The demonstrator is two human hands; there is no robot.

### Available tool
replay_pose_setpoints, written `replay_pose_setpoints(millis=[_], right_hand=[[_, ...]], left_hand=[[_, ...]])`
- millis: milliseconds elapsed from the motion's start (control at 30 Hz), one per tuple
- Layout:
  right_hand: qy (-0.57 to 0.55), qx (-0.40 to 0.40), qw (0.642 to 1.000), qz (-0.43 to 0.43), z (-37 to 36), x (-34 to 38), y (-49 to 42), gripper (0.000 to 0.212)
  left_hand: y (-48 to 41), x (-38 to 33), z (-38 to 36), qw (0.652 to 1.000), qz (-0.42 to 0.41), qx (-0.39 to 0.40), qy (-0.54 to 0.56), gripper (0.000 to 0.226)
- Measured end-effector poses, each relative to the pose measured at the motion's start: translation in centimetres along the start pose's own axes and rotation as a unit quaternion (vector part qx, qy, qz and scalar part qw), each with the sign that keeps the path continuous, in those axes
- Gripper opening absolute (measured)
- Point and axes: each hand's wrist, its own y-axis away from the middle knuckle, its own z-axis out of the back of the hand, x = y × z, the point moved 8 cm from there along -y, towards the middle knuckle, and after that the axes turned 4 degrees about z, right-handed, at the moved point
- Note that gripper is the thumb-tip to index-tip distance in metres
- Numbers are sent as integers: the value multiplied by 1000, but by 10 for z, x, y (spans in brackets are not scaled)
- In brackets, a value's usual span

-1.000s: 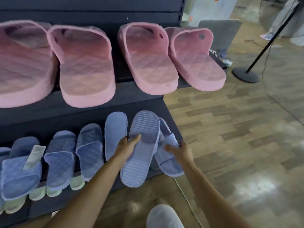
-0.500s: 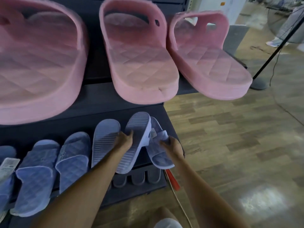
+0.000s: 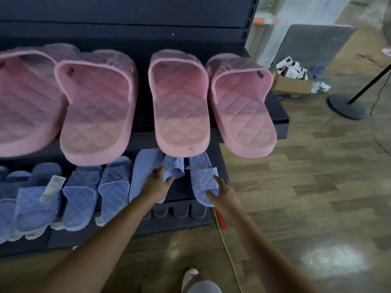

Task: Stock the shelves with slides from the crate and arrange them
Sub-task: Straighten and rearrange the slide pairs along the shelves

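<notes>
Wood-look floor [image 3: 306, 176] on the right, dark shelving on the left. Upper shelf [image 3: 278, 123] carries big pink slides [image 3: 179, 106], heels overhanging the front. Lower shelf [image 3: 182, 193] holds a row of blue slides [image 3: 80, 191], toes to the back, long axes running front to back. At the row's right end come one sole-up slide [image 3: 143, 170], then the middle slide [image 3: 174, 166], then the end slide [image 3: 203, 180] by the shelf's right edge, with bare shelf between the last two. Cardboard box [image 3: 292, 84] sits far back on the floor. No crate in view.

Your left hand [image 3: 156, 185] lies over the sole-up slide, thumb and fingers pinching the middle slide's strap from its left. That slide's toe is hidden under a pink heel, and I cannot tell if it lies flat. Your right hand [image 3: 224, 193] grips the end slide at its outer edge, fingers spread up along the strap, thumb near the heel.

Each slide lies just ahead of its hand: left is nearer the middle one, right the end one. Likely step is squaring this pair, so keep both axes parallel and close the gap.
</notes>
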Motion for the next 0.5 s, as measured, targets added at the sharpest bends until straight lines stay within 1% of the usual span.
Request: replay_pose_setpoints(millis=[67, 133, 200, 300, 367, 500], right_hand=[[42, -11, 998, 34, 15, 15, 16, 62], [76, -20, 995, 61, 27, 30, 32, 61], [96, -20, 992, 82, 35, 43, 51, 62], [112, -32, 987, 109, 42, 62, 82, 63], [117, -54, 984, 122, 47, 75, 103, 62], [101, -92, 981, 135, 57, 98, 149, 64]], left_hand=[[26, -10, 10, 999, -26, -9, -30, 52], [49, -17, 22, 998, -54, -22, -40, 51], [74, -21, 37, 995, -87, -34, -26, 50], [107, -25, 58, 989, -133, -61, -24, 47], [129, -26, 71, 982, -164, -80, -38, 46], [171, -22, 97, 972, -206, -101, -56, 51]])
